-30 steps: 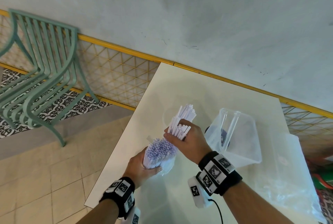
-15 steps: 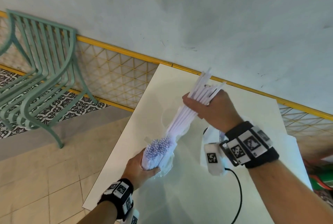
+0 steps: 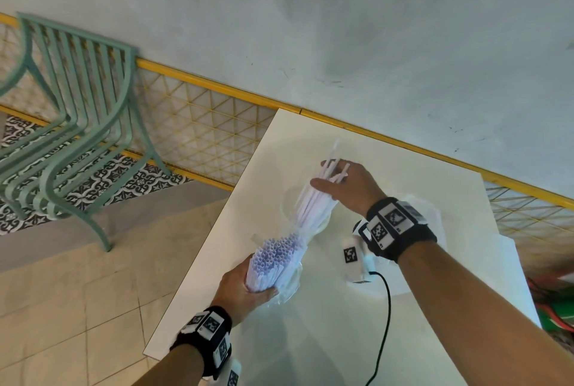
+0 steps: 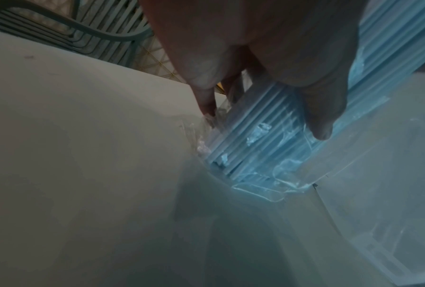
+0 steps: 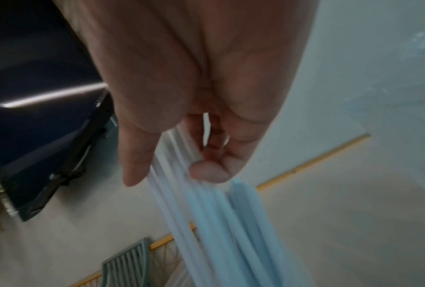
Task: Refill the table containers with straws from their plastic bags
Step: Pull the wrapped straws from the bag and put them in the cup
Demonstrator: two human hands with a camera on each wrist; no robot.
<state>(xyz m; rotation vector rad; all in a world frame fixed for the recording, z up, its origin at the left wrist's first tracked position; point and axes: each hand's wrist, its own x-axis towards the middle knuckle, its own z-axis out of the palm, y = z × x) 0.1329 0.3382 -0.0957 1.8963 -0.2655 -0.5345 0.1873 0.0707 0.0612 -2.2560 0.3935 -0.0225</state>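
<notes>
A bundle of pale lilac straws (image 3: 276,253) sits in a clear plastic bag (image 3: 292,287) over the near left part of the white table (image 3: 341,348). My left hand (image 3: 248,284) grips its lower end; the left wrist view shows fingers curled round the bagged straws (image 4: 250,139). My right hand (image 3: 337,177) holds a handful of straws (image 3: 313,202) drawn up and away, their lower ends still among the bundle. In the right wrist view thumb and fingers pinch these straws (image 5: 219,213). The clear container (image 3: 436,214) is mostly hidden behind my right wrist.
A green metal chair (image 3: 77,137) stands on the floor to the left, against a yellow-framed mesh railing (image 3: 202,134). A black cable (image 3: 385,323) runs from my right wrist across the table. The table's left edge lies just beside my left hand.
My right hand has pulled a handful of straws up and away from the bundle, and its arm now covers the container. The left hand has kept its grip in place.
</notes>
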